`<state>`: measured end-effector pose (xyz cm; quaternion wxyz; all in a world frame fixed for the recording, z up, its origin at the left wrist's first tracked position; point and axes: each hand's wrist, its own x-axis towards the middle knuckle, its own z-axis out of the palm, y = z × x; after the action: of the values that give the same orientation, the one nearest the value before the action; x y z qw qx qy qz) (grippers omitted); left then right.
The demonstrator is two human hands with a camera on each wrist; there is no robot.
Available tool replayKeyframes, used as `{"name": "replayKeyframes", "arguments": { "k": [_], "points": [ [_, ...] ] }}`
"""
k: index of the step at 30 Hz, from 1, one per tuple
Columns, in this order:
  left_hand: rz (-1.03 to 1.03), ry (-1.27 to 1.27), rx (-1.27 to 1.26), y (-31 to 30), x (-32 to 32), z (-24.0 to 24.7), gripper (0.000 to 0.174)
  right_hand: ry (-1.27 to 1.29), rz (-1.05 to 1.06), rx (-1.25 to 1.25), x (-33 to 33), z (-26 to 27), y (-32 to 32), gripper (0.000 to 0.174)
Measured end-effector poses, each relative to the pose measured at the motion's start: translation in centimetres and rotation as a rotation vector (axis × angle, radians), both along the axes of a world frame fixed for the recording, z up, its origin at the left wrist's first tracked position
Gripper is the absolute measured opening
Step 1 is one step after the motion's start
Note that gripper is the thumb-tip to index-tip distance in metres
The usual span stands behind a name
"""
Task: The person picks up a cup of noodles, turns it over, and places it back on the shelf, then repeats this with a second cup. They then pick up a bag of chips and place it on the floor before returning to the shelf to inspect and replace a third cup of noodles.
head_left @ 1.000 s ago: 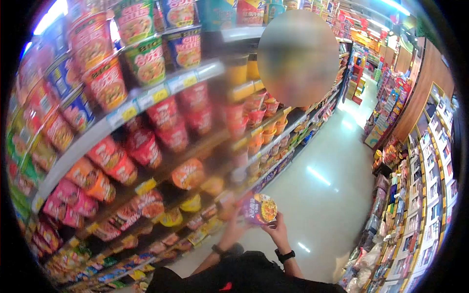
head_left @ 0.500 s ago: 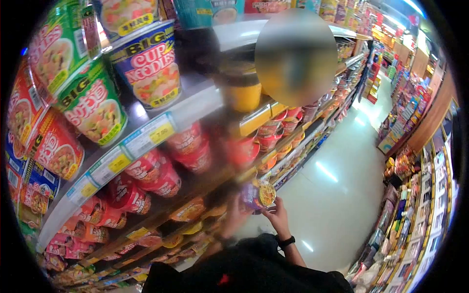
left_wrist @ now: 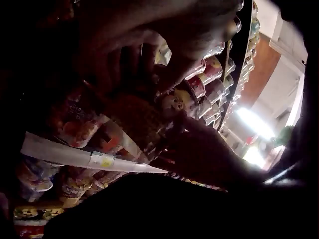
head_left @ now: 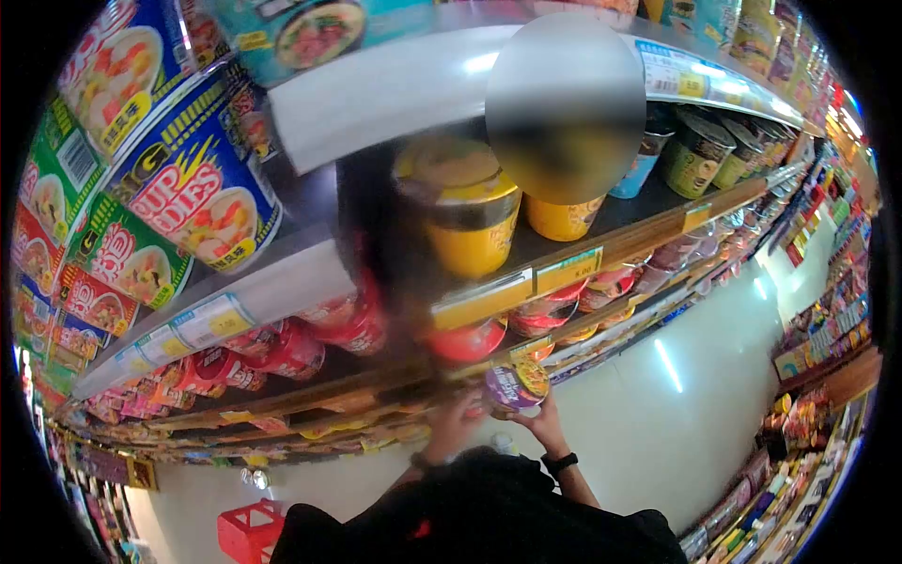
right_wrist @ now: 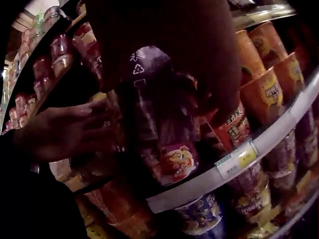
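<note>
2 hands are raised in front of a dark-clothed torso, and between them a purple noodle bowl [head_left: 516, 384] is held. A black wristband [head_left: 560, 462] is worn on the right wrist.

The left hand [head_left: 453, 421] is blurred in the head view. In the right wrist view its fingers [right_wrist: 94, 124] are laid curled against the bowl's left side. The right hand [head_left: 543, 425] is cupped under and round the bowl's right side, with its fingers bent against the wall. Neither hand is spread flat, and the bowl is gripped from both sides.

The bowl is squat and round. Its printed lid is turned up towards the head camera, and its base, stamped with a recycling mark [right_wrist: 139, 68], is turned down towards the right wrist. It is carried just above both hands and just in front of a wooden shelf lip [head_left: 376, 378]. Whether it touches the lip cannot be told. The left hand lies on the shelf side and the right on the aisle side.

Beyond the lip, red bowls [head_left: 467, 340] are stacked on the shelf. On the shelf above, yellow cups [head_left: 462, 221] stand over a yellow price label [head_left: 567, 269]. Large Cup Noodles tubs [head_left: 202, 193] fill the upper left. Far below, a red basket [head_left: 246, 531] stands on the pale floor [head_left: 676, 414].
</note>
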<state>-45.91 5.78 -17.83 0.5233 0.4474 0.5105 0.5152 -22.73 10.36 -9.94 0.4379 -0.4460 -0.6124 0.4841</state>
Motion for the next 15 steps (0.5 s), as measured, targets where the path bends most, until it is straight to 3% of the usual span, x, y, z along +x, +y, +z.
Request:
{"name": "replayKeyframes", "arguments": {
  "k": [2, 4, 7, 10, 14, 15],
  "points": [
    [0.005, 0.288, 0.148, 0.4, 0.9, 0.7, 0.062, -0.007, 0.059, -0.095, 0.6, 1.7, 1.6, 0.098],
    [0.158, 0.842, 0.269, 0.0, 3.2, 7.3, 0.037, -0.022, 0.105, -0.174, 1.9, 1.7, 1.7, 0.094],
    [0.085, 1.13, 0.219, 1.5, 3.2, 6.3, 0.044, 0.063, 0.113, -0.192, 2.6, 2.6, 1.5, 0.093],
    [0.148, 1.258, 0.165, 0.7, 4.9, 5.3, 0.053, 0.025, 0.108, -0.146, 4.2, 0.6, 1.2, 0.094],
    [0.068, 1.271, 0.153, -1.0, 5.3, 8.0, 0.056, 0.436, 0.015, -0.45, 4.2, 4.1, -0.1, 0.099],
    [0.055, 1.185, 0.124, -1.5, 5.7, 9.1, 0.059, 0.274, 0.026, -0.346, 4.5, 3.9, 0.0, 0.099]
  ]
}}
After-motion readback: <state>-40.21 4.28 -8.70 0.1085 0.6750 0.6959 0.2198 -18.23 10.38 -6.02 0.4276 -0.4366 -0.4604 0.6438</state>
